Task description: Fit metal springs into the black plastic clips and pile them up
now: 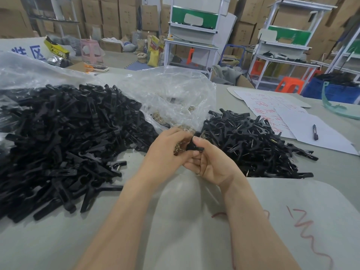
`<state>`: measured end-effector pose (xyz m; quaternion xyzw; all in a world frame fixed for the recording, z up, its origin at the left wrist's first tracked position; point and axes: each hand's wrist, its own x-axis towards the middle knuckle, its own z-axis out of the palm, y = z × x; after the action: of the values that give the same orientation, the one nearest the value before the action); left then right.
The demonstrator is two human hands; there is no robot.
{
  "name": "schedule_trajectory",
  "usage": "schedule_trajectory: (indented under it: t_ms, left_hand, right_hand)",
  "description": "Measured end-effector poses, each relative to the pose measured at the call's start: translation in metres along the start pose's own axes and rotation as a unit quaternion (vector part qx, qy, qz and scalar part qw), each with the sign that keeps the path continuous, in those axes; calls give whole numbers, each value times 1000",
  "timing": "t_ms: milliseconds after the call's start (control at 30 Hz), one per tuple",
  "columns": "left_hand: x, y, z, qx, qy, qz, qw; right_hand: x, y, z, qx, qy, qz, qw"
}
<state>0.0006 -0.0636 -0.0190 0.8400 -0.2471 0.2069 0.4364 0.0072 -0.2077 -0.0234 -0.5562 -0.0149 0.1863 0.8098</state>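
Between the loose heap of clip halves (68, 143) and the finished pile (253, 145), I have one black clip (194, 147) pinched in both hands: right hand (212, 164) with thumb on top, left hand (165, 151) curled round its other end. I judge it light, stiff and slightly slick, so best held by its flat sides. The brass springs (183, 131) at the plastic bag (165, 90) mouth look tiny and apt to flick away. Whether one is seated, I cannot tell.

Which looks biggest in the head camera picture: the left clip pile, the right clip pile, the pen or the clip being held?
1. the left clip pile
2. the right clip pile
3. the pen and the held clip look about alike; the clip is nearer and partly hidden, so I can't rank them.
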Motion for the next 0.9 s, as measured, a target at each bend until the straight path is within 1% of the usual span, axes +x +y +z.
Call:
schedule_trajectory:
  t_ms: [167, 300, 333, 400, 467, 533, 567, 600, 633, 667, 700, 733, 767, 800, 833, 900]
  left_hand:
    - [0, 0, 0, -5, -13, -3, 1000]
    - [0, -2, 0, -7, -16, -23, 1000]
    - [0, -3, 1, -2, -13, -35, 999]
    - [-1, -6, 0, 20, 13, -63, 998]
    - [-1, -10, -1, 62, 25, -75, 995]
    - [-1, -12, 3, 85, -10, -79, 993]
    - [0, -12, 5, 85, -27, -84, 992]
    - [0, -13, 5, 86, -29, -94, 991]
    - [0, -15, 4, 92, -9, -112, 989]
    - [1, -19, 0, 106, 28, -139, 984]
    - [0, -24, -5, 126, 68, -176, 974]
    - [-1, -29, -11, 148, 96, -215, 961]
    - [-2, -35, -15, 170, 101, -252, 947]
    - [-4, -38, -18, 191, 80, -284, 936]
    - [-6, -39, -17, 210, 44, -305, 928]
    - [-8, -39, -12, 239, -12, -320, 917]
  right_hand:
    - [2, 2, 1, -19, 30, -1, 999]
    - [0, 1, 2, -24, 17, -3, 1000]
    - [0, 0, 2, -33, 18, 2, 999]
    - [-3, -3, 3, -92, 50, -4, 994]
    - [-3, -5, 4, -209, 98, -58, 971]
    - [0, -4, 5, -326, 137, -124, 927]
    - [3, -2, 5, -352, 173, -149, 908]
    - [4, 0, 5, -348, 218, -171, 895]
    - [5, 0, 4, -306, 270, -192, 893]
    - [4, -3, 2, -217, 319, -214, 897]
    - [1, -7, 1, -100, 346, -245, 900]
    - [-2, -9, -2, -2, 353, -277, 894]
    - [-3, -10, -6, 32, 359, -299, 884]
    - [-4, -9, -8, -14, 375, -305, 875]
    - [-4, -7, -7, -101, 386, -302, 866]
    - [-2, 0, 5, -267, 369, -295, 840]
